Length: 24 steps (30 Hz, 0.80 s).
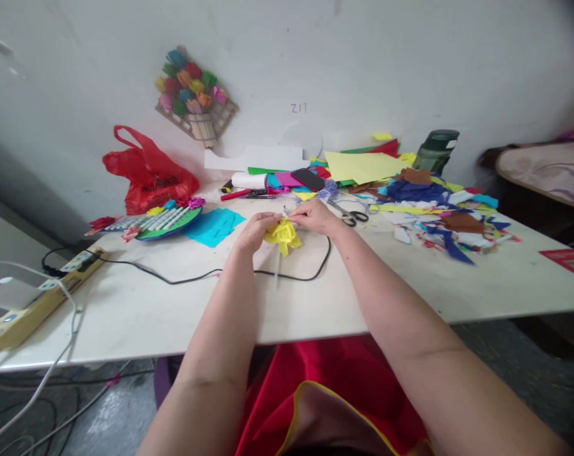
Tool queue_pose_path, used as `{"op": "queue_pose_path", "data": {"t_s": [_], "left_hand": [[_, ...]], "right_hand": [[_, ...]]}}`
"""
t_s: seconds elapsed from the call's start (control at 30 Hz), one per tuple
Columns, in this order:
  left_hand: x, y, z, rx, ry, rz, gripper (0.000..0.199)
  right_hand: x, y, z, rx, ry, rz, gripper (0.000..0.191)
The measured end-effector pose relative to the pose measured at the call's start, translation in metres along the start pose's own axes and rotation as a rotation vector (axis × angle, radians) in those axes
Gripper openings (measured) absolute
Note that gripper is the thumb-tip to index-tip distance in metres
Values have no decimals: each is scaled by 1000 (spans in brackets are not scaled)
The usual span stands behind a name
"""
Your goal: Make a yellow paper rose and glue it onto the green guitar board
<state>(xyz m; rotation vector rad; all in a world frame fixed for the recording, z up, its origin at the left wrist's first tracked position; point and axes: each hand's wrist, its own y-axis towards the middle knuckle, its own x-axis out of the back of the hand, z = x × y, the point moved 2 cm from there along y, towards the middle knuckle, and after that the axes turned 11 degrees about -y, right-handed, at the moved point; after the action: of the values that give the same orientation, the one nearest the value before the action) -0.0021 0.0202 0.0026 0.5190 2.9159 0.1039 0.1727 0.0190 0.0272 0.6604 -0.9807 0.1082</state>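
A yellow paper flower (284, 237) hangs between my hands above the white table (296, 310), with a thin pale strip or stick (276, 272) below it. My left hand (258, 230) has its fingers closed at the flower's upper left edge. Closed in a pinch, my right hand (313, 215) is at the flower's upper right, near a small whitish piece (284, 213) between the two hands. What exactly each set of fingertips pinches is too small to make out fully.
Black-handled scissors (356, 217) lie right of my right hand. A black cable (173, 280) crosses the table. Blue paper (214, 227), a round tray (173, 227) and a red bag (149, 174) are left; paper scraps (458, 221) and a green bottle (436, 152) are right.
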Motion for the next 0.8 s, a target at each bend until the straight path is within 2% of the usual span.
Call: {"op": "queue_pose_path", "data": {"t_s": [0.13,0.8], "left_hand": [[1,2,1,4,-28,-49,31],[3,1,1,10,30,-27,28]], "right_hand": [[-2,1,0,2,12,-22,14],[-5,2,-1,-6,77,-58,12]]}}
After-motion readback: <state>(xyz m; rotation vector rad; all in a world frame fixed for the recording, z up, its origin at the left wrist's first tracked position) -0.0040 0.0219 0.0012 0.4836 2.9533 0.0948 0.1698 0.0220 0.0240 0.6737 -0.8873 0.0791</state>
